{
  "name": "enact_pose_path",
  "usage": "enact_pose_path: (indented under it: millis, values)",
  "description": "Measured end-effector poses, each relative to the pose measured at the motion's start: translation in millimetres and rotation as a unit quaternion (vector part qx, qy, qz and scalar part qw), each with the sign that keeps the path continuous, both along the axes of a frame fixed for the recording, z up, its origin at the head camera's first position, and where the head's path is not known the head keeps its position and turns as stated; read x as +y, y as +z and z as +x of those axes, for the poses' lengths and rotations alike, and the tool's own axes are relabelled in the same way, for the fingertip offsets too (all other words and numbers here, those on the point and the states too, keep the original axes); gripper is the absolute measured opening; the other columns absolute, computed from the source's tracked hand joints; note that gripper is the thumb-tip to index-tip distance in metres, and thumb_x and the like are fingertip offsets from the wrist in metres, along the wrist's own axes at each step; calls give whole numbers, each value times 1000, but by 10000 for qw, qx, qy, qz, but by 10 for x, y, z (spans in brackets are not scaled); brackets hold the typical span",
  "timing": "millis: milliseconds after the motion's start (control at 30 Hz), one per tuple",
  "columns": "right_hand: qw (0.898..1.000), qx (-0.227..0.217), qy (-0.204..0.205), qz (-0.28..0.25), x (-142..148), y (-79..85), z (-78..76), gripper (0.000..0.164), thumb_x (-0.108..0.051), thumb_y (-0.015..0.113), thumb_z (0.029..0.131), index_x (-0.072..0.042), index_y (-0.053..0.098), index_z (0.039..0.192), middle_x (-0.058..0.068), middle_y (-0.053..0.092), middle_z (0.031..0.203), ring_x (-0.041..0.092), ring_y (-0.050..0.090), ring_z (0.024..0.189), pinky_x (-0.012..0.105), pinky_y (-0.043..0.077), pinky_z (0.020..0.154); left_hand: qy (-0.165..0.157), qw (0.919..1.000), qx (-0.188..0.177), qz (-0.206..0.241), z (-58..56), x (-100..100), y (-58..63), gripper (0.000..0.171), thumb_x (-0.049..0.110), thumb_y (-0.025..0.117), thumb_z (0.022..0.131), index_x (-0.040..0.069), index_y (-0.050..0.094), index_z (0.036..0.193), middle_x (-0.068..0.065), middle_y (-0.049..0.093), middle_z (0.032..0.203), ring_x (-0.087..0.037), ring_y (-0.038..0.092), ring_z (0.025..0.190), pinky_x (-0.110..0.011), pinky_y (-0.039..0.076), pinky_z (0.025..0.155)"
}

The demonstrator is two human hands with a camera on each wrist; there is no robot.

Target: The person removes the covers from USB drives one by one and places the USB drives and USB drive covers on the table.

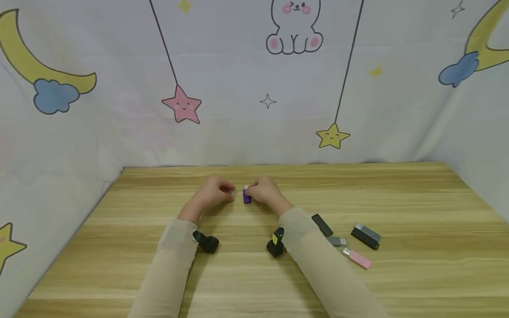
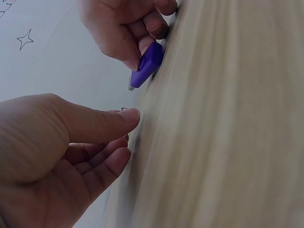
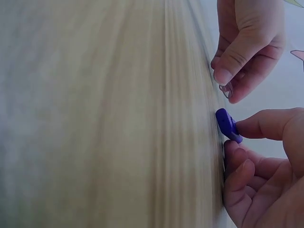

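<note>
Over the far middle of the table, my right hand (image 1: pixel 267 192) pinches a purple USB flash drive (image 1: pixel 247 197) between thumb and fingers. Its metal plug points away from me, toward the back wall. Just left of it, my left hand (image 1: pixel 212 193) pinches a small clear plastic cap (image 3: pixel 227 90) between thumb and fingertip. A short gap separates the cap from the drive. In the left wrist view the thumb mostly hides the cap, while the purple drive shows close above it, low over the wood.
To the right of my right forearm lie several more flash drives: a black one (image 1: pixel 322 225), a grey one (image 1: pixel 338 241), a pink one (image 1: pixel 358 259) and a black-and-grey pair (image 1: pixel 366 236) side by side. A printed cloth (image 1: pixel 238 141) hangs behind the wooden table (image 1: pixel 234 282).
</note>
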State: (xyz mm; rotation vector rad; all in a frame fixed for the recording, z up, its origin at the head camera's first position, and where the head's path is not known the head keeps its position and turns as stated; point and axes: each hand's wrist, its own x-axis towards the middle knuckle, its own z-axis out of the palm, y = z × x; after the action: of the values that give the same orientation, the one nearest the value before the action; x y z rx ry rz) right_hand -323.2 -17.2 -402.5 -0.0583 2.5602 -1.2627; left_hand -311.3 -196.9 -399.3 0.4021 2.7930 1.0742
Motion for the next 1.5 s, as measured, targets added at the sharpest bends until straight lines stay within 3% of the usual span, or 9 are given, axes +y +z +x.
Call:
enact_pose_path:
  millis: [200, 400, 533, 600, 700, 1233, 1400, 1500]
  values:
    - [9999, 71, 8, 72, 0, 1, 22, 21, -20, 67, 86, -8, 63, 69, -1, 51, 61, 11, 45, 47, 22, 38, 41, 24, 9999, -66, -99, 4, -1, -19, 30, 5, 73, 81, -7, 69, 109, -16, 68, 101, -24, 60, 93, -38, 50, 83]
    - [10000, 39, -18, 38, 4, -3, 26, 28, -16, 64, 87, -10, 56, 61, -1, 50, 57, 11, 45, 46, 22, 40, 41, 35, 9999, -140, -17, 0, -13, -46, 30, 5, 73, 81, -6, 69, 109, -16, 68, 102, -23, 60, 94, -37, 50, 83]
    - [9996, -43, -152, -223, 10, 6, 35, 17, -11, 64, 86, -5, 61, 70, 3, 56, 62, 11, 48, 45, 20, 44, 42, 51, 9998, -170, 46, 0, -15, -54, 30, 5, 73, 81, -6, 69, 109, -16, 68, 102, -24, 60, 94, -37, 50, 84]
    - [9990, -87, -219, -383, 13, 17, 45, 11, -10, 65, 85, 0, 65, 81, 6, 59, 67, 11, 51, 47, 21, 48, 45, 55, 9998, -172, 44, 1, -13, -50, 30, 5, 73, 82, -6, 69, 109, -16, 68, 102, -24, 60, 94, -37, 50, 84]
    - [9982, -115, -269, -527, 16, 25, 54, 14, -8, 66, 85, 4, 66, 90, 8, 60, 68, 12, 54, 48, 21, 51, 47, 53, 9998, -182, 44, -2, -12, -44, 30, 6, 72, 82, -6, 69, 110, -16, 68, 103, -24, 60, 95, -37, 50, 84]
    - [9980, -211, -288, -516, 18, 40, 41, 14, -9, 65, 88, 4, 67, 91, 6, 57, 61, 12, 54, 48, 21, 51, 48, 19, 9997, -257, 45, 8, 13, -10, 32, 5, 71, 84, -7, 67, 113, -17, 68, 105, -25, 61, 94, -37, 50, 84]
    - [9978, -94, -139, -640, 52, 36, 58, 16, -8, 61, 88, 6, 69, 91, 5, 57, 59, 11, 54, 49, 21, 50, 48, 7, 9995, -317, 31, 20, -21, 7, 37, 8, 72, 84, -7, 65, 117, -17, 66, 107, -27, 60, 98, -39, 49, 88]
    - [9974, -16, 54, -720, 103, 75, 104, 21, -10, 59, 89, 5, 69, 100, 6, 60, 68, 12, 55, 57, 21, 51, 53, 57, 9992, -392, 19, 40, -59, 41, 41, 11, 70, 85, -6, 63, 121, -18, 65, 110, -28, 59, 101, -40, 48, 89]
